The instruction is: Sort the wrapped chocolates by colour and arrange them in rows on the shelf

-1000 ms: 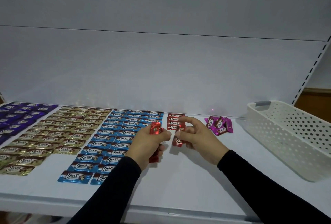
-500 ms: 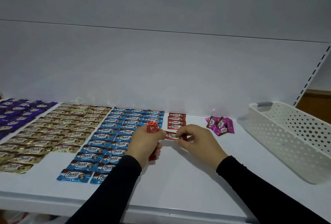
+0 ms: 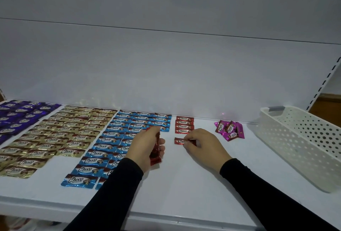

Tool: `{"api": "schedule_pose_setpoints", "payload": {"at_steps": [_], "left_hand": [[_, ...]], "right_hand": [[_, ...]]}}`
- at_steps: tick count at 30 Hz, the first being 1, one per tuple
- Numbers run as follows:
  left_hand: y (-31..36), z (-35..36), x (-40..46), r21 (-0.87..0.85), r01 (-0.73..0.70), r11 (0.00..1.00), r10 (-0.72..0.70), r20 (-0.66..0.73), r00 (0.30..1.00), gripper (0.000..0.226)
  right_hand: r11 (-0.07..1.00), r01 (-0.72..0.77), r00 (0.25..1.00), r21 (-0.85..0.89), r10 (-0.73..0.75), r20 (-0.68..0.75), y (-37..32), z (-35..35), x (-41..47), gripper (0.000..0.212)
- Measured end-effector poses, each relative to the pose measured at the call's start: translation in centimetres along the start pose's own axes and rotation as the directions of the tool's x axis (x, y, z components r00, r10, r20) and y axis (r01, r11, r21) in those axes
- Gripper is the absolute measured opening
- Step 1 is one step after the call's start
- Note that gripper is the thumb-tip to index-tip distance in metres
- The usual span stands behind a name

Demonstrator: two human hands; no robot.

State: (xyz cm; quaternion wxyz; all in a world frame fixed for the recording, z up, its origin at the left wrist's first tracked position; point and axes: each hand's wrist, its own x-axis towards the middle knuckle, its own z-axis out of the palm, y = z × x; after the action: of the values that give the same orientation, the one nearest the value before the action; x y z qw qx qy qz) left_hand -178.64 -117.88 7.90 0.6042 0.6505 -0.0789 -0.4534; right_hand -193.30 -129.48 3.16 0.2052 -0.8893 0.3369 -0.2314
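Pinching small red foil-wrapped chocolate (image 3: 180, 141) with right hand (image 3: 200, 143), long axis left-right on white shelf (image 3: 184, 190); left hand (image 3: 146, 146) gripping upright red wrapped chocolates (image 3: 156, 149).

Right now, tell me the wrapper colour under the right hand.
Red, with white lettering; head view, right hand.

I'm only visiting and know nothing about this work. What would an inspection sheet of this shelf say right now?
Surface: white shelf, flat.
Job's things: purple, gold and blue foil-wrapped chocolates in rows; short red column; loose pink wrapped chocolates.
Clutter: white perforated plastic basket at right.
Grip: left hand holds a bunch of red wrapped chocolates; right hand pinches one red wrapped chocolate lying just below the column.
Cables: nothing seen.
Surroundings: white back panel, slotted upright.
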Motion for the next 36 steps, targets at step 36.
{"api": "schedule_pose_setpoints", "payload": {"at_steps": [36], "left_hand": [[-0.3,-1.0,0.0,-0.002,-0.099,0.995,0.098,0.094,0.991,0.013]], "right_hand": [[0.966,0.127,0.985,-0.226,-0.096,0.143,-0.2,1.6,0.4,0.061]]}}
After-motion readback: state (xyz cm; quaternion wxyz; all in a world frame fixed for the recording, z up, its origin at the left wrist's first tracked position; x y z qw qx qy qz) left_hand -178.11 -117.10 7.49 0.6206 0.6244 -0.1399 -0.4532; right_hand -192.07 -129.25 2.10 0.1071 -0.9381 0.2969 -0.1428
